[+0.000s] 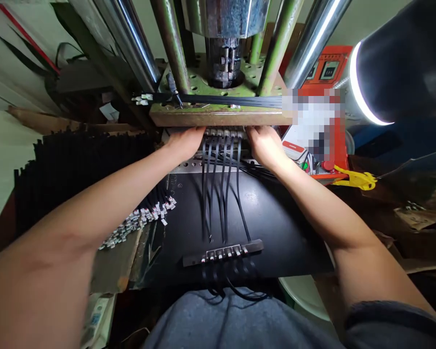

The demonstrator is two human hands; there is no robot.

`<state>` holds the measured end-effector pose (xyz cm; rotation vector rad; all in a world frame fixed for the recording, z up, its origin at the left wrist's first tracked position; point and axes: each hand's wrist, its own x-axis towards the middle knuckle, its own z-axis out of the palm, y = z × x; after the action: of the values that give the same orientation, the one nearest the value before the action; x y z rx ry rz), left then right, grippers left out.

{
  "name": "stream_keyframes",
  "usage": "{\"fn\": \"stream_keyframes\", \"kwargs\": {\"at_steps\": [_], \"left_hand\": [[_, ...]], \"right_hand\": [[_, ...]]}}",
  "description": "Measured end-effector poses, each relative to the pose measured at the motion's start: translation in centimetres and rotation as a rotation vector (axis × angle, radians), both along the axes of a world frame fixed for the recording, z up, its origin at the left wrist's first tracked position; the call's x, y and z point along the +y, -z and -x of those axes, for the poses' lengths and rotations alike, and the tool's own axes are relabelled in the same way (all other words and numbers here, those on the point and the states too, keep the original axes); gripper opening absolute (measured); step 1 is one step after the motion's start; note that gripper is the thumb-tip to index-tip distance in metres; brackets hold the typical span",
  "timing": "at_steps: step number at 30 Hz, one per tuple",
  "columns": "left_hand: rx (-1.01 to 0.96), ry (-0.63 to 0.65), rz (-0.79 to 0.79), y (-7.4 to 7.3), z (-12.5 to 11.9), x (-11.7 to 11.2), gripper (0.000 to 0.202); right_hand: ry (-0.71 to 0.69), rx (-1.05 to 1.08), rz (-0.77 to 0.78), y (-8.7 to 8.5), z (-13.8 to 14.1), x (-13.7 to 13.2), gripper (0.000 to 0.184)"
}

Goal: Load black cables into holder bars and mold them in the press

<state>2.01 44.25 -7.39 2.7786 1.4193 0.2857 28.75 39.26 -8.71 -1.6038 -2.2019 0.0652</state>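
My left hand (187,143) and my right hand (267,145) reach beneath the thick plate of a press. Their fingers are curled around opposite ends of a metal mould (223,132), the fingertips partly hidden by the plate. From the mould several flat black cables (223,179) run towards me. Closer to my body lies a dark metal bar (194,259) with small metal cable ends seated in its slots. More black cable hangs off its near side.
The press plate (218,118) sits right above my hands, with steel columns (132,41) rising around it. At left is a large pile of black cables (80,165) with metal connectors. A red control box (339,140) and a bright lamp (396,68) stand at right.
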Motion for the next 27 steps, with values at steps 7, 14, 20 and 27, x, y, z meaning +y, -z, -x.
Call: {"fn": "stream_keyframes", "kwargs": {"at_steps": [7, 14, 20, 27], "left_hand": [[0.147, 0.336, 0.085, -0.2, -4.2, -11.9, 0.024], [-0.289, 0.107, 0.815, -0.7, -8.6, -13.8, 0.055], [-0.533, 0.259, 1.591, -3.2, -7.6, -17.4, 0.054], [-0.068, 0.052, 0.401, -5.1, -0.6, -13.7, 0.052]], "right_hand": [[-0.238, -0.032, 0.268, 0.9, -6.1, -15.2, 0.039], [-0.096, 0.237, 0.147, 1.3, -7.1, -16.3, 0.036], [-0.259, 0.124, 0.152, 0.5, -2.7, -13.2, 0.037], [-0.151, -0.064, 0.108, -0.4, -4.5, -11.7, 0.061]]}}
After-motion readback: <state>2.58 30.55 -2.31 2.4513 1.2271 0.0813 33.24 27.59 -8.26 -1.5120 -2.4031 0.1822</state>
